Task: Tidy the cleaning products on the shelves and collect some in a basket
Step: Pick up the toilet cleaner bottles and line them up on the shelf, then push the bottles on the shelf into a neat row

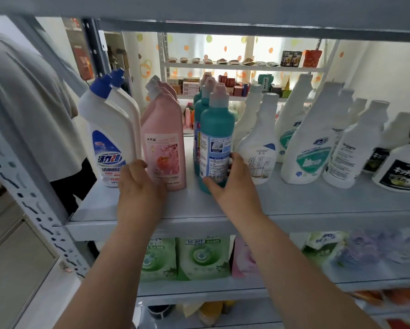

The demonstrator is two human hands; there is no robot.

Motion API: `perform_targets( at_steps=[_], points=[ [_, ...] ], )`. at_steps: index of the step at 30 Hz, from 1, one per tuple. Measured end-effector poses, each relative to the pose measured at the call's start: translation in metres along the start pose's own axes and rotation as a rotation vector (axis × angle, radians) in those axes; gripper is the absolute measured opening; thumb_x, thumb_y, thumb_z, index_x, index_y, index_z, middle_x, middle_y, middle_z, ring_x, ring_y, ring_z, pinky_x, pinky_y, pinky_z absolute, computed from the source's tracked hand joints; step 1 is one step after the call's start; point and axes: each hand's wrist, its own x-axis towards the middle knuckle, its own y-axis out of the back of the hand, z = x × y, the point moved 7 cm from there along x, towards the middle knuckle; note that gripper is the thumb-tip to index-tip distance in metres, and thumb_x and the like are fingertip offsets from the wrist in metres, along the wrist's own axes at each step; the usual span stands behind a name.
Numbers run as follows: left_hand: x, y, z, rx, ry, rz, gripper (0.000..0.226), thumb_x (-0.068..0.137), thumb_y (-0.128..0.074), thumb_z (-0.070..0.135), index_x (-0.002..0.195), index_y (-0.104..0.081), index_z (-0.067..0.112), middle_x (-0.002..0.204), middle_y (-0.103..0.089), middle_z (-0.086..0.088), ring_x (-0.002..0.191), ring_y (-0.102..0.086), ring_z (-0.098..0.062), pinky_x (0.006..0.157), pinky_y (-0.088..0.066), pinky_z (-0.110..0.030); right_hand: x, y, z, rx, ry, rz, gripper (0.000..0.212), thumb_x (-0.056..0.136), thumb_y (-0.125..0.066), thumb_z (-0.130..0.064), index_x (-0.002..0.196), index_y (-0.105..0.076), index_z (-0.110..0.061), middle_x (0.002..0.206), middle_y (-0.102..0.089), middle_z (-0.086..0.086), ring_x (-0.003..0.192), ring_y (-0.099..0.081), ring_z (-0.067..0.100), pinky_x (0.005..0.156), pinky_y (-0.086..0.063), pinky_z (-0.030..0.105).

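Note:
On the grey shelf (294, 203) stand rows of bottles. My right hand (232, 186) wraps around the base of the front teal bottle (217, 129), thumb on its label, fingers behind it. My left hand (140, 186) rests with its fingertips against the bottom of the front pink bottle (163, 141), next to the white bottle with a blue cap (109, 129). I cannot tell whether the left hand grips the pink bottle. More teal and pink bottles stand behind the front ones. No basket is in view.
White spray-type bottles (306, 143) fill the right of the shelf, with black-labelled ones (401, 172) at the far right. Green refill pouches (199, 257) sit on the shelf below. A person in a grey shirt (33, 103) stands at the left. A perforated upright post (21, 186) frames the left side.

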Motion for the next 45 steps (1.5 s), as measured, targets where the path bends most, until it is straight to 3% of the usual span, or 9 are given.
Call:
perform_targets(
  at_steps=[4, 12, 19, 23, 28, 34, 38, 42, 45],
  points=[
    [-0.033, -0.010, 0.030, 0.204, -0.311, -0.167, 0.041, 0.088, -0.050, 0.037, 0.112, -0.068, 0.009, 0.104, -0.063, -0.015, 0.095, -0.056, -0.038, 0.078, -0.054, -0.049, 0.000, -0.003, 0.003, 0.066, 0.003, 0.017, 0.070, 0.087, -0.079, -0.041, 0.139, -0.038, -0.021, 0.137, -0.059, 0.001, 0.116, -0.060, 0.016, 0.090, -0.052, 0.032],
    [-0.049, -0.018, 0.030, 0.255, -0.310, -0.265, 0.050, 0.092, -0.036, 0.041, 0.111, -0.078, 0.019, 0.105, -0.071, -0.007, 0.096, -0.061, -0.036, 0.081, -0.054, -0.044, -0.006, 0.001, 0.006, 0.203, 0.008, 0.012, 0.068, 0.081, -0.083, -0.037, 0.128, -0.034, -0.033, 0.108, -0.059, -0.020, 0.095, -0.064, 0.001, 0.086, -0.059, 0.033],
    [-0.049, -0.022, 0.028, 0.212, -0.193, -0.344, 0.034, 0.099, -0.049, 0.034, 0.124, -0.070, 0.023, 0.124, -0.067, -0.004, 0.114, -0.056, -0.030, 0.097, -0.047, -0.041, -0.058, 0.038, -0.006, 0.487, 0.012, -0.152, 0.081, 0.072, -0.077, -0.038, 0.120, -0.028, -0.082, 0.109, -0.063, -0.039, 0.097, -0.068, -0.008, 0.071, -0.053, 0.007],
    [-0.081, -0.019, 0.061, -0.557, 0.087, -0.464, 0.030, 0.099, -0.045, 0.043, 0.117, -0.069, 0.042, 0.116, -0.073, 0.015, 0.109, -0.067, -0.007, 0.093, -0.053, -0.032, -0.098, 0.066, 0.006, 0.688, -0.020, -0.337, 0.074, 0.074, -0.072, -0.030, 0.135, -0.046, -0.062, 0.123, -0.070, -0.019, 0.114, -0.070, 0.007, 0.089, -0.060, 0.028],
    [-0.156, -0.055, 0.128, -1.257, 0.463, -0.693, 0.039, 0.102, -0.038, 0.029, 0.126, -0.066, 0.017, 0.118, -0.076, -0.008, 0.110, -0.072, -0.025, 0.083, -0.062, -0.031, -0.150, 0.076, 0.039, 1.119, -0.221, -0.598, 0.067, 0.061, -0.063, -0.021, 0.126, -0.071, -0.034, 0.124, -0.075, 0.005, 0.116, -0.070, 0.025, 0.091, -0.059, 0.037],
    [-0.226, -0.074, 0.143, -1.306, 0.631, -0.522, 0.043, 0.082, -0.058, 0.026, 0.123, -0.063, 0.015, 0.114, -0.071, -0.020, 0.101, -0.066, -0.037, 0.093, -0.051, -0.062, -0.199, 0.083, 0.086, 1.402, -0.575, -0.518, 0.058, 0.083, -0.052, -0.017, 0.140, -0.058, -0.006, 0.124, -0.070, 0.023, 0.106, -0.069, 0.034, 0.092, -0.058, 0.050],
    [-0.267, -0.071, 0.150, -1.191, 0.594, -0.518, 0.019, 0.081, -0.073, 0.032, 0.099, -0.067, 0.033, 0.099, -0.073, -0.007, 0.075, -0.070, -0.023, 0.059, -0.055, -0.036, -0.238, 0.087, 0.104, 1.445, -0.761, -0.694, 0.063, 0.077, -0.063, -0.043, 0.130, -0.071, -0.010, 0.106, -0.073, 0.017, 0.079, -0.070, 0.033, 0.063, -0.062, 0.041],
    [-0.288, -0.066, 0.150, -1.049, 0.614, -0.564, 0.033, 0.083, -0.074, 0.045, 0.113, -0.063, 0.035, 0.101, -0.073, -0.005, 0.070, -0.069, -0.022, 0.045, -0.046, -0.030, -0.259, 0.087, 0.118, 1.405, -0.808, -0.686, 0.065, 0.088, -0.055, -0.041, 0.143, -0.058, -0.005, 0.113, -0.068, 0.023, 0.086, -0.069, 0.037, 0.066, -0.060, 0.042],
    [-0.294, -0.060, 0.138, -0.942, 0.649, -0.513, 0.026, 0.103, -0.059, 0.029, 0.129, -0.062, 0.025, 0.113, -0.073, -0.009, 0.095, -0.072, -0.030, 0.077, -0.063, -0.039, -0.266, 0.087, 0.128, 1.276, -0.710, -0.549, 0.051, 0.097, -0.056, -0.035, 0.144, -0.052, -0.017, 0.129, -0.069, 0.016, 0.112, -0.069, 0.033, 0.084, -0.059, 0.046]
  ],
)
